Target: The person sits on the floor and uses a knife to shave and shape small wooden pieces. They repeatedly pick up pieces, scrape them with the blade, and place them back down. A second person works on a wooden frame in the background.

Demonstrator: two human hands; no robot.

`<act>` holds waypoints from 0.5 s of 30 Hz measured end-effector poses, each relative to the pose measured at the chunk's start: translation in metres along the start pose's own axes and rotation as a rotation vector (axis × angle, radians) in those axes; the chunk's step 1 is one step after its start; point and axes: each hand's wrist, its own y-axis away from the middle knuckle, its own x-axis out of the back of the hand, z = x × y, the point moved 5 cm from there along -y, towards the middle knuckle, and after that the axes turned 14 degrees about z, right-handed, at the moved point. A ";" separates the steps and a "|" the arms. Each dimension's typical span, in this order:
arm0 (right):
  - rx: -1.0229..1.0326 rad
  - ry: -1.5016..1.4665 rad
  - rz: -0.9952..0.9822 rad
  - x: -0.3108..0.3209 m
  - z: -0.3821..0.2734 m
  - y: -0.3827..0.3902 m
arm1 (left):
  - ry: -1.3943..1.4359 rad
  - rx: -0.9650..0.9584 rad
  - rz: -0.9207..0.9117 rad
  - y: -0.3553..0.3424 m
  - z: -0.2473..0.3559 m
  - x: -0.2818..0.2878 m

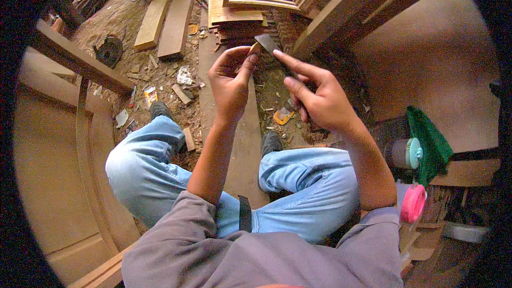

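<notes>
Close to us, our blue jeans (314, 173) are bent, and a pink tub (413, 203) sits at 4 o'clock. Our right hand (322, 96) grips a dark flat tool (266, 46), 1 finger laid along it, maybe to steer it. At 12 o'clock, our left hand (230, 85) pinches a small tan bit (255, 49) by the tool's end, likely to keep it still. Farther off, 2 planks (176, 25) lie at 11 o'clock
</notes>
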 end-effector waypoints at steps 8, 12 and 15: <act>0.020 0.083 -0.004 -0.020 0.003 0.001 | -0.068 -0.152 0.034 -0.011 0.009 0.013; -0.063 0.005 0.027 -0.018 0.025 0.000 | -0.098 -0.094 0.019 -0.013 -0.001 0.011; -0.126 -0.073 0.081 -0.026 0.049 0.000 | -0.122 -0.082 0.022 -0.016 -0.008 0.011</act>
